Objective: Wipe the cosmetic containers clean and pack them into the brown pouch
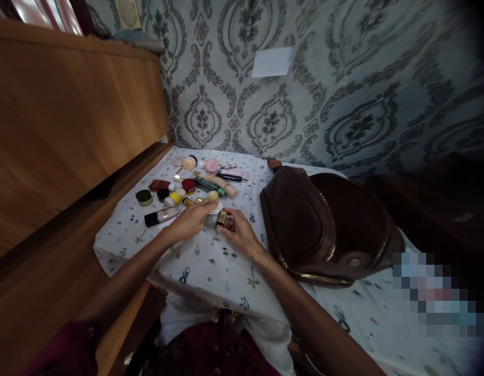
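Between my hands is a small clear bottle (211,220) with a shiny gold cap (222,218). My right hand (240,233) has its fingers closed around the cap end. From the other side my left hand (191,220) grips the bottle, its fingertips over a thin white piece (217,209) whose kind I cannot make out. Close by my left hand lies a foundation bottle (161,215) with a black cap. A yellow-banded container (174,198), a red-lidded jar (189,186) and a green tube (209,185) lie just beyond.
More cosmetics, among them a dark green jar (144,197), a pink round item (211,165) and a black pen-like stick (231,177), spread across the patterned sheet (210,266). A large brown leather bag (304,224) stands at right. A wooden panel (77,99) borders the left; a papered wall (234,104) closes the back.
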Demonstrator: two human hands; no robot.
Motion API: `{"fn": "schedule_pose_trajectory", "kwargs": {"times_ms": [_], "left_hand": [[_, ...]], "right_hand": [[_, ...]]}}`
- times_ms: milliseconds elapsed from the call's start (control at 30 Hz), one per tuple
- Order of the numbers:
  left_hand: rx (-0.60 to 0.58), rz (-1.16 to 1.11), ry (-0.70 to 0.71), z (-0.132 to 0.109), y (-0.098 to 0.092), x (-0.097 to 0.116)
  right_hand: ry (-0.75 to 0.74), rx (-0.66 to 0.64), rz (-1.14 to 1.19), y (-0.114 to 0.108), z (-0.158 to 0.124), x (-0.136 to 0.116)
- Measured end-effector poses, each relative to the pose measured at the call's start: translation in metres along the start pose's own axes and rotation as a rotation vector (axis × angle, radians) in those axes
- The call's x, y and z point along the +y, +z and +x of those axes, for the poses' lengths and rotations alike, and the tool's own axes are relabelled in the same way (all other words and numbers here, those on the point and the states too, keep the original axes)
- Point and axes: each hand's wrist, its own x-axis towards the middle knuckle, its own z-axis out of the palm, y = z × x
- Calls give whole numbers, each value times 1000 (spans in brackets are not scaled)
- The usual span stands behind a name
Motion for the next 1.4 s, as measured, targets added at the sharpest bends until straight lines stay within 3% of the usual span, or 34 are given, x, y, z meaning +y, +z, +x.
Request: {"fn": "schedule_pose_trajectory", "kwargs": {"times_ms": [167,467,633,867,1067,1167,1267,1400], "left_hand": [[80,59,96,-26,13,4],[113,134,174,-69,30,4],[215,147,176,-75,31,8],[166,-71,35,-50,9,14],[86,-386,-276,-24,1,-12],[116,-524,-319,-24,3,-19],[167,-685,-371,-29,5,-13],[95,-1037,-517,-34,7,5]], "right_hand": [[-3,6,-3,-3,2,-1],[69,26,118,-4,2,-4],[144,-126,250,-6,-1,-15],[60,-206,339,-4,-3,-16],[48,-273,367,-4,-5,-15],[67,-284,415,-3,-6,-14],[92,-284,480,-3,-6,-14],[84,-276,543,-4,-6,-17]]}}
